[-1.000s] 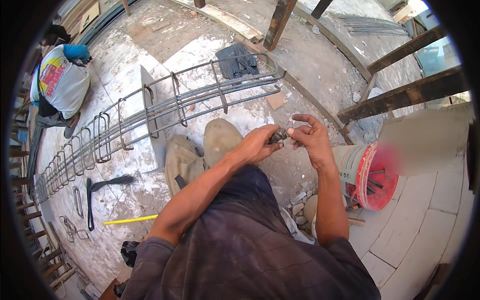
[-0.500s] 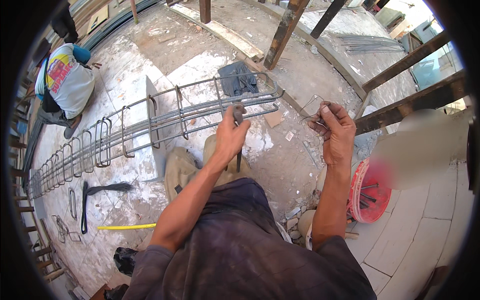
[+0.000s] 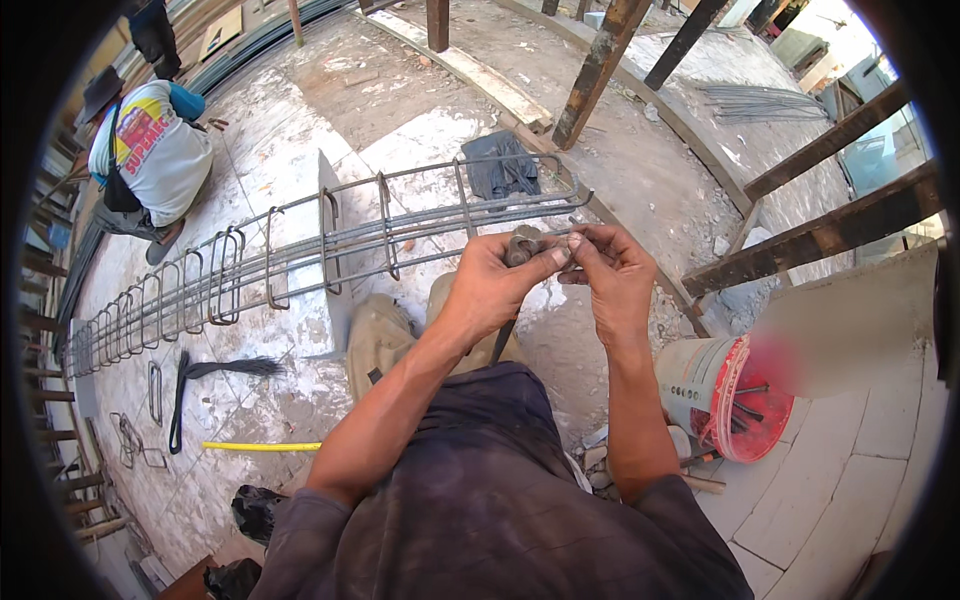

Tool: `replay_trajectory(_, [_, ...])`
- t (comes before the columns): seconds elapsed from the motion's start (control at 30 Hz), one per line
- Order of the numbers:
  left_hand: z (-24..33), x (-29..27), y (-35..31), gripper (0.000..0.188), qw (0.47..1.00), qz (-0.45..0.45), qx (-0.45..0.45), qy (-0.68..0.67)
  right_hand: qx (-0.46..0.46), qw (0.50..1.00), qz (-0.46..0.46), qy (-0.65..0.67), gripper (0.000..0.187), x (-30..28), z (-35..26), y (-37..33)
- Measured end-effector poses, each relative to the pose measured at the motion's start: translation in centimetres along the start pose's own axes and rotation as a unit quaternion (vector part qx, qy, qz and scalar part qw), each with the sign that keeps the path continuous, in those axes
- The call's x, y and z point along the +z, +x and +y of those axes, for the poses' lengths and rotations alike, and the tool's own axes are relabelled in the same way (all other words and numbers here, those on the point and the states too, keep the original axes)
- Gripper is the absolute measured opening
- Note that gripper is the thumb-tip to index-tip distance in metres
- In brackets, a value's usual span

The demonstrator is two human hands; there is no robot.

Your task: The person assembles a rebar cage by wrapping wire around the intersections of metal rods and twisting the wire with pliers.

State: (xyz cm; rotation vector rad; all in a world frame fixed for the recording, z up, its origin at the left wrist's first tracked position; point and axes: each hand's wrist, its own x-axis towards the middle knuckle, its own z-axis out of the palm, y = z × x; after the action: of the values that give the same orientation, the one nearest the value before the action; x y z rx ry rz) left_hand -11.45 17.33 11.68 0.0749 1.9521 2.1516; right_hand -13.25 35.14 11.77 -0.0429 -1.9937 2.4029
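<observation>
In front of me both hands meet below the near end of a long rebar cage (image 3: 390, 225). My left hand (image 3: 490, 290) is closed around steel pincers (image 3: 524, 243); their rounded head pokes up past the thumb and a dark handle hangs below the fist. Against the pincers' head, my right hand (image 3: 615, 280) pinches thin tie wire, mostly hidden by the fingers now. The cage has long bars with square stirrups and stretches away to the left over a pale block (image 3: 335, 270). A dark crumpled sheet (image 3: 500, 165) lies beneath its near end.
Black wire bundle (image 3: 235, 368), loose stirrups (image 3: 155, 392) and a yellow strip (image 3: 260, 446) lie on the floor at left. A tipped bucket (image 3: 690, 375) with a red inside holds dark rods. Timber posts (image 3: 600, 70) stand ahead. A person (image 3: 155, 150) crouches at far left.
My right hand has moved left with the wire, up to the pincers. My left hand has shifted slightly right and lower, turning the pincers' head toward it. The view has swung slightly.
</observation>
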Motion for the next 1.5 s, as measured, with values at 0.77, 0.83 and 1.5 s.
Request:
replay_trajectory(0.77, [-5.2, -6.8, -2.4, 0.021, 0.955, 0.297, -0.009, -0.014, -0.089, 0.976, -0.194, -0.036, 0.024, 4.5, 6.3, -6.5])
replay_trajectory(0.83, [-5.5, -7.7, -3.1, 0.020, 0.943, 0.334, 0.001, -0.010, -0.068, 0.973, -0.203, -0.089, 0.025, 5.0, 5.8, -5.8])
replay_trajectory(1.5, [-3.5, -20.9, -11.0, 0.025, 0.865, 0.469, 0.044, 0.171, 0.215, 0.815, 0.286, -0.455, 0.027, -28.1, 29.6, -10.2])
